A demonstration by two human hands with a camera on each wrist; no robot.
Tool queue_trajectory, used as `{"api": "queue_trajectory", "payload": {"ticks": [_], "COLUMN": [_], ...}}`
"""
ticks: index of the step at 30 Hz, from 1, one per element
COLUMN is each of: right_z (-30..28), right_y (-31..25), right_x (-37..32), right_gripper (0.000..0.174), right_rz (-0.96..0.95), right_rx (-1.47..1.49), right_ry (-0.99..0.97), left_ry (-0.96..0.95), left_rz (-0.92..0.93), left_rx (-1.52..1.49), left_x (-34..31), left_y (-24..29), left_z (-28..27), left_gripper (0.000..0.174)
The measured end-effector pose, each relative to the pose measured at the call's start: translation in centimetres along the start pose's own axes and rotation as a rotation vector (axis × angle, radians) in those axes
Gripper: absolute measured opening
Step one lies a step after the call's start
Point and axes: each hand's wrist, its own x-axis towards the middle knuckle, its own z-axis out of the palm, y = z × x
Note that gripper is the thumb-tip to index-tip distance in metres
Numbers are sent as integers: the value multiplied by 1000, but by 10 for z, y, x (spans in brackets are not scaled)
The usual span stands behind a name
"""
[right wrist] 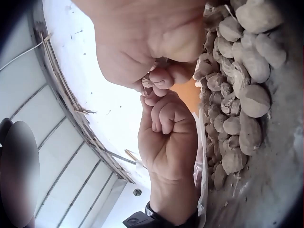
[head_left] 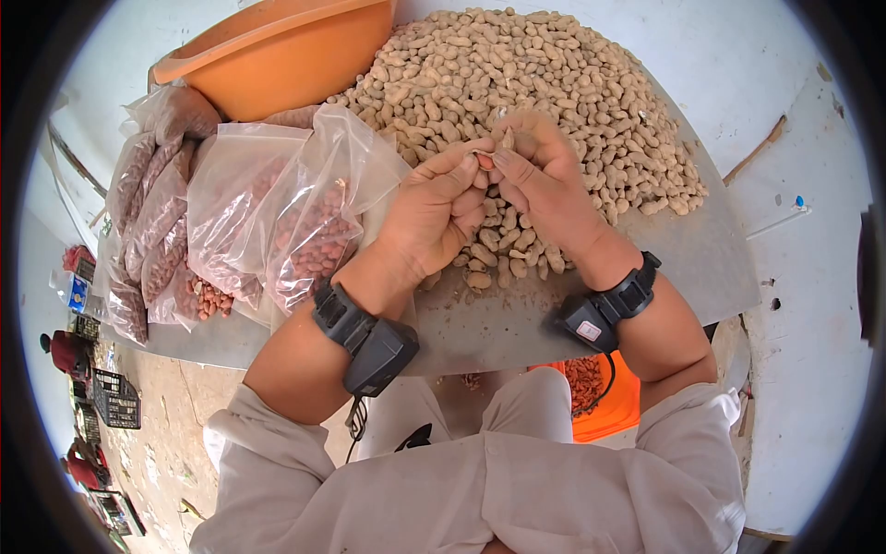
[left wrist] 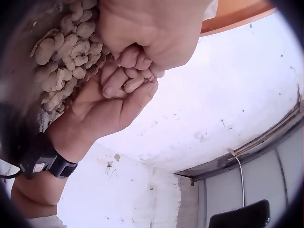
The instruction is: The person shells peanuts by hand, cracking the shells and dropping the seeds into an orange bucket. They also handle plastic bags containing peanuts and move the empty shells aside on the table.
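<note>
Over the near edge of the peanut heap (head_left: 554, 83), both hands meet fingertip to fingertip. Between them is a split peanut (head_left: 484, 161) with its reddish kernel showing. My left hand (head_left: 429, 208) pinches it from one side with thumb and fingers. Opposite, my right hand (head_left: 551, 185) has its thumb against the same nut, fingers curled. An unshelled peanut (left wrist: 133, 84) also sits in the right hand's fingers, seen in the left wrist view. In the right wrist view, a bit of shell (right wrist: 147, 81) pokes out at the right fingertips; the palms are hidden.
Clear plastic bags of red kernels (head_left: 318, 231) lie left of the hands, with narrower filled bags (head_left: 157, 208) beyond. An orange basin (head_left: 277, 60) stands at the back left. Below the metal tabletop (head_left: 683, 249), an orange container (head_left: 614, 406) holds reddish pieces.
</note>
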Motion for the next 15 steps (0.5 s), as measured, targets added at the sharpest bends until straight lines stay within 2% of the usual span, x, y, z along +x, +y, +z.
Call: {"api": "queue_trajectory", "payload": {"ticks": [4, 7, 13, 15], "right_z": [0, -1, -4, -4], "right_y": [10, 2, -4, 3], "right_x": [0, 1, 2, 1], "right_gripper": [29, 31, 31, 33], "right_rz": [-223, -537, -459, -280], "right_rx": [-242, -752, -805, -510], "right_ry": [13, 20, -42, -28], "left_ry": [-17, 24, 110, 132], "left_rz": [-52, -125, -175, -171], "left_rx": [-78, -165, -260, -267], "left_x": [2, 4, 6, 6], "left_y": [-4, -6, -8, -7], "left_z": [-4, -4, -10, -8], "left_gripper": [17, 19, 20, 19]}}
